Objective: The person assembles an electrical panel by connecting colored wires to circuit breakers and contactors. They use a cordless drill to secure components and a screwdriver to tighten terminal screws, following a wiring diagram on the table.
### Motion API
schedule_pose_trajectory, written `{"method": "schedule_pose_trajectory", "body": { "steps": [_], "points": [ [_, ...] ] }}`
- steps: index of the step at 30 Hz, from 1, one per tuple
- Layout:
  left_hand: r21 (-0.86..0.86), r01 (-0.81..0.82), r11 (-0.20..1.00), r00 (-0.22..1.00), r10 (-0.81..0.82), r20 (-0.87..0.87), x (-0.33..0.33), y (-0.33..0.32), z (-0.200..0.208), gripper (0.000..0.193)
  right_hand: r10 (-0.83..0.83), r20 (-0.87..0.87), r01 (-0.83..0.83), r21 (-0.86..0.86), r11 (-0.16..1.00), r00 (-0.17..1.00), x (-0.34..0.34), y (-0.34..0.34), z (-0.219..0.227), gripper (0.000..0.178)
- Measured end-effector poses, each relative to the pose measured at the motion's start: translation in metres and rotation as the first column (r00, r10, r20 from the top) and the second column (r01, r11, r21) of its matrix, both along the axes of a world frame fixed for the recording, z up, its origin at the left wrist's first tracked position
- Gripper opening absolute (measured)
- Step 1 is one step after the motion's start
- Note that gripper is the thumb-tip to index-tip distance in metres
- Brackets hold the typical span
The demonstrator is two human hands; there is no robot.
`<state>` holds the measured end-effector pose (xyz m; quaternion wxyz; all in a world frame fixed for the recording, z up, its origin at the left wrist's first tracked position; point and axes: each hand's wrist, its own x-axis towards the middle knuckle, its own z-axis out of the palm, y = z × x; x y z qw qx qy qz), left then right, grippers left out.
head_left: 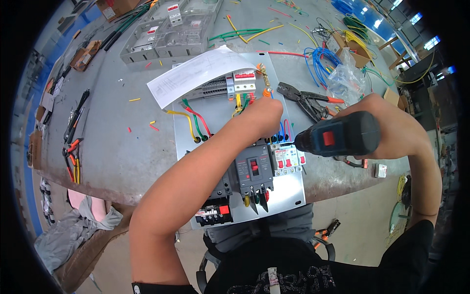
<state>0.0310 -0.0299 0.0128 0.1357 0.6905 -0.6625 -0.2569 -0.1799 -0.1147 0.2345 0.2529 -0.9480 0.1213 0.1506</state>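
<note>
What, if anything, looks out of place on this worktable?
A white paper sheet lies askew across the terminal row, partly covering it. The metal panel juts past the near edge of the worktable, and wire scraps lie scattered about. Nothing looks clearly damaged.

Matt plastic drill [350, 132], smooth metal plate [289, 191]

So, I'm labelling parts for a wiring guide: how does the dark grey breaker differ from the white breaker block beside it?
The dark grey breaker is the larger body; the white breaker block is smaller.
The dark grey breaker shows one red switch in its middle; the white breaker block shows several in a row.
The drill points at the white breaker block's top edge, not at the dark grey breaker.
Both sit on the metal plate.
</note>
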Motion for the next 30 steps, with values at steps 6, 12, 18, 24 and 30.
{"method": "schedule_pose_trajectory", "body": {
  "steps": [6, 12, 18, 24, 30],
  "points": [
    [-0.052, 0.019, 0.998, 1.0, -0.018, 0.025, 0.0, 0.002, 0.003, 0.02, 0.029, -0.048, -0.03, -0.021, 0.999, 0.998, 0.017, 0.009, 0.001, 0.037],
    [-0.08, 0.001, 0.997, 0.999, 0.003, 0.052, -0.005, 0.001, 0.002, 0.015, 0.059, -0.086, -0.063, -0.054, 0.997, 0.995, 0.031, 0.005, 0.0, 0.042],
    [-0.054, 0.016, 0.998, 0.999, -0.014, 0.036, -0.011, 0.002, 0.007, 0.013, 0.074, -0.03, -0.078, -0.16, 0.984, 0.997, 0.009, -0.017, -0.012, 0.061],
    [0.016, 0.061, 0.998, 0.997, -0.062, 0.046, -0.004, 0.001, 0.01, 0.019, 0.013, -0.219, -0.043, -0.133, 0.99, 0.976, 0.032, 0.002, 0.002, 0.055],
    [0.005, 0.005, 1.0, 0.994, -0.005, 0.105, -0.005, 0.015, 0.02, 0.019, 0.014, -0.166, -0.027, -0.078, 0.997, 0.986, 0.017, -0.005, 0.006, 0.052]
  ]
}}
